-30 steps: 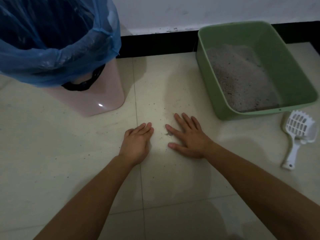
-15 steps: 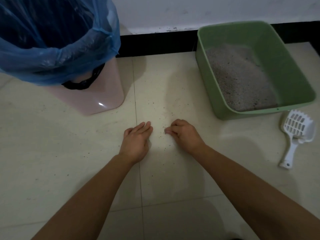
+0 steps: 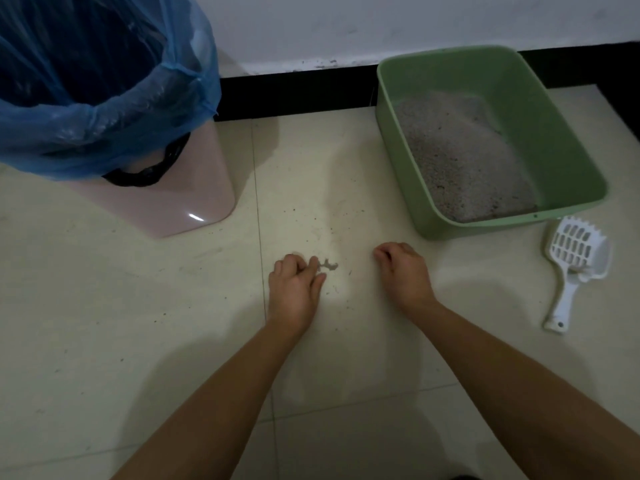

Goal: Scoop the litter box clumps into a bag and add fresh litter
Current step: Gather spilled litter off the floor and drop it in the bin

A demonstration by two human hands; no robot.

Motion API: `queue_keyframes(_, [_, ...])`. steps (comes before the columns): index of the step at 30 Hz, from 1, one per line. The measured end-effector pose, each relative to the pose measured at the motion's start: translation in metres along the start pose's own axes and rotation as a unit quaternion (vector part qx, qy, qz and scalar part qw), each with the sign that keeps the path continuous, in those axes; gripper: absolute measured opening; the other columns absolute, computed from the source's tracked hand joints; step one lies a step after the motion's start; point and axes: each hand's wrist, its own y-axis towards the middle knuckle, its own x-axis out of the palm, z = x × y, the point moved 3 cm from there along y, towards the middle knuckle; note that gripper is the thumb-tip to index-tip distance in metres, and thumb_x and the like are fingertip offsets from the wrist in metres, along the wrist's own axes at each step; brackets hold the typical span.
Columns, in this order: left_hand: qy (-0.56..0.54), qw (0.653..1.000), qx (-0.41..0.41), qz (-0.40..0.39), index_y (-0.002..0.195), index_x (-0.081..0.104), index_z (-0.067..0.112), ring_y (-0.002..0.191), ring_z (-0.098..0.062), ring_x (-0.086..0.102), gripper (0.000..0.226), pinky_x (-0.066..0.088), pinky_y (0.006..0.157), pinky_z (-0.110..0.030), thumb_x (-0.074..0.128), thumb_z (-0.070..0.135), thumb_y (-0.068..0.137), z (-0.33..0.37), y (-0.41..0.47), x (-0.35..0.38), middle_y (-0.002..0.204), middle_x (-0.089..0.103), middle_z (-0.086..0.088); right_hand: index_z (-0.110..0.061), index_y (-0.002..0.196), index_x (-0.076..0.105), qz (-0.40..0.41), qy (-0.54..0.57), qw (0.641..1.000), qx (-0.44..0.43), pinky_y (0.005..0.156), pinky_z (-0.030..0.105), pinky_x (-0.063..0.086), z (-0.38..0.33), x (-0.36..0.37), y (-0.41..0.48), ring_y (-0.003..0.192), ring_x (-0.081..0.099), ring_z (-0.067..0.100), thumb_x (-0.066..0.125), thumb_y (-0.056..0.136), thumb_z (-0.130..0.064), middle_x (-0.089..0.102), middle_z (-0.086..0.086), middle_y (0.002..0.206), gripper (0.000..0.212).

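Observation:
A green litter box [image 3: 568, 140] stands on the floor at the right, with grey litter [image 3: 464, 161] heaped inside. A white slotted scoop [image 3: 571, 268] lies on the tiles just right of its near corner. At the left stands a pink bin [image 3: 180, 199] lined with a blue bag [image 3: 104, 109], mouth open. My left hand [image 3: 296, 289] rests on the floor with fingers curled beside a small patch of spilled litter [image 3: 329, 265]. My right hand [image 3: 403, 271] is curled into a loose fist on the tiles near the box, with nothing visible in it.
Pale floor tiles [image 3: 104, 341] carry scattered dark litter grains between the bin and the box. A white wall with a black baseboard [image 3: 294, 95] runs behind both.
My right hand has curled from flat into a fist and slid right, toward the litter box. My left hand's fingers have curled in at the spilled litter patch.

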Motion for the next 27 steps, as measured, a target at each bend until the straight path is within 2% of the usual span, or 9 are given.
queue_keyframes(6, [-0.031,0.997,-0.058,0.039,0.102,0.076,0.019,0.084,-0.025,0.049,0.037,0.033,0.073,-0.033,0.054,0.045,0.088,0.022,0.003,0.019,0.091,0.051,-0.004,-0.004,0.099,0.071,0.023,0.022,0.999,0.022,0.082,0.034,0.043,0.004,0.003,-0.006,0.090,0.061,0.033,0.061,0.096,-0.013,0.066,0.016,0.095,0.013])
queue_keyframes(10, [-0.067,0.990,-0.088,0.084,0.093,0.079,0.018,0.080,-0.023,0.048,0.016,0.024,0.071,-0.030,0.071,0.029,0.084,0.023,0.007,0.024,0.086,0.053,-0.002,-0.005,0.096,0.071,0.041,0.031,0.998,0.030,0.082,0.033,0.043,0.006,0.007,-0.007,0.088,0.061,0.031,0.062,0.095,-0.013,0.066,0.014,0.092,0.012])
queue_keyframes(12, [-0.078,0.989,-0.080,0.098,0.088,0.079,0.014,0.076,-0.024,0.050,0.013,0.026,0.069,-0.030,0.073,0.023,0.083,0.024,0.007,0.025,0.082,0.055,-0.004,-0.006,0.094,0.071,0.046,0.030,0.998,0.017,0.080,0.032,0.043,0.006,0.008,-0.007,0.086,0.062,0.031,0.063,0.094,-0.011,0.066,0.013,0.090,0.009])
queue_keyframes(14, [-0.083,0.990,-0.048,0.106,0.085,0.078,0.010,0.074,-0.026,0.053,0.009,0.038,0.069,-0.032,0.073,0.018,0.082,0.026,0.009,0.023,0.079,0.059,-0.006,-0.006,0.093,0.071,0.047,0.029,0.998,0.014,0.079,0.031,0.042,0.006,0.008,-0.007,0.085,0.062,0.031,0.064,0.094,-0.010,0.066,0.013,0.089,0.008])
queue_keyframes(17, [-0.054,0.995,0.031,0.084,0.083,0.074,0.006,0.073,-0.027,0.058,0.007,0.046,0.072,-0.030,0.070,0.012,0.084,0.024,0.014,0.019,0.079,0.064,-0.009,-0.006,0.095,0.071,0.033,0.026,0.999,0.019,0.081,0.032,0.041,0.005,0.007,-0.006,0.088,0.062,0.032,0.063,0.095,-0.011,0.066,0.014,0.092,0.010])
queue_keyframes(20, [0.014,0.996,0.085,0.003,0.088,0.072,0.003,0.074,-0.031,0.063,0.018,0.049,0.070,-0.030,0.061,0.017,0.089,0.022,0.026,0.013,0.083,0.066,-0.013,-0.005,0.097,0.071,0.019,0.023,0.999,0.011,0.082,0.034,0.043,-0.002,0.003,-0.004,0.091,0.061,0.032,0.061,0.096,-0.012,0.067,0.015,0.094,0.012])
queue_keyframes(24, [0.032,0.993,0.025,-0.111,0.109,0.066,0.004,0.098,-0.033,0.060,0.024,0.043,0.082,-0.034,0.050,0.020,0.101,0.018,0.035,-0.009,0.107,0.062,-0.015,-0.004,0.099,0.071,0.023,0.039,0.999,0.005,0.077,0.026,0.039,-0.023,-0.010,0.008,0.089,0.062,0.030,0.060,0.097,-0.015,0.068,0.015,0.096,0.015])
queue_keyframes(25, [0.018,0.995,0.006,-0.102,0.108,0.066,0.003,0.096,-0.033,0.060,0.024,0.042,0.081,-0.034,0.049,0.020,0.102,0.015,0.035,-0.022,0.106,0.062,-0.016,-0.005,0.100,0.071,0.024,0.050,0.998,0.008,0.075,0.022,0.036,-0.031,-0.015,0.015,0.090,0.062,0.028,0.059,0.098,-0.017,0.068,0.014,0.097,0.017])
queue_keyframes(27, [-0.019,1.000,-0.006,-0.022,0.101,0.067,0.002,0.086,-0.034,0.062,0.023,0.041,0.075,-0.034,0.051,0.019,0.101,0.012,0.039,-0.059,0.097,0.064,-0.017,-0.008,0.102,0.070,0.032,0.073,0.997,0.015,0.076,0.021,0.035,-0.052,-0.026,0.031,0.090,0.061,0.023,0.057,0.100,-0.023,0.068,0.009,0.098,0.020])
